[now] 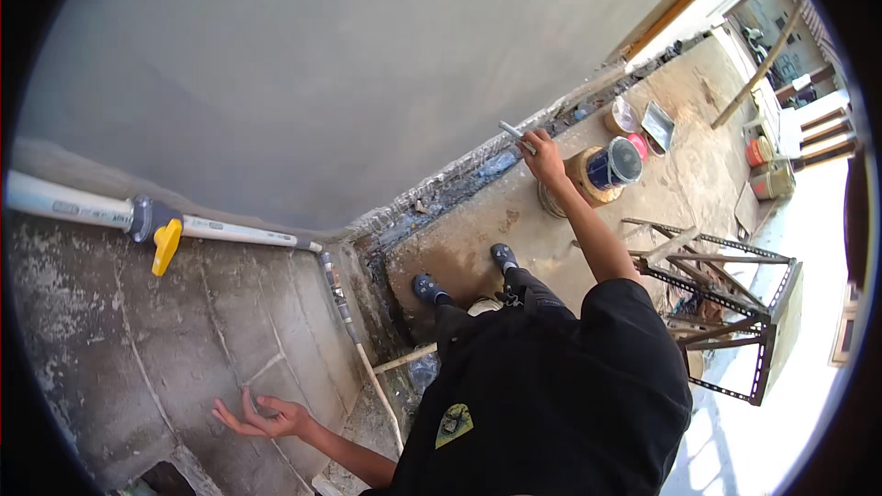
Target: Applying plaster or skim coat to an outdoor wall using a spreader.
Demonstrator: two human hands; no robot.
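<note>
My right hand (pixel 544 156) is raised in front of the smooth grey wall (pixel 303 64), its fingers closed around a slim, pale grey tool (pixel 513 131). That tool shows nearly edge-on, so its exact kind cannot be made out. Its tip points toward the wall; whether it touches the surface is unclear. My left hand (pixel 262 418) is held out at the lower left, fingers apart and nothing in it. Behind it is a rough block wall (pixel 165 340). Beyond my right forearm, a dark blue paint bucket (pixel 608 168) rests on a larger stained container (pixel 582 182).
A white pipe (pixel 69 199) with a yellow-handled valve (pixel 166 246) runs along the block wall. A slotted metal frame (pixel 735 312) stands right of my arm. A paint tray (pixel 658 126) and a red-pink pot (pixel 638 145) sit farther along, near a leaning wooden pole (pixel 758 73).
</note>
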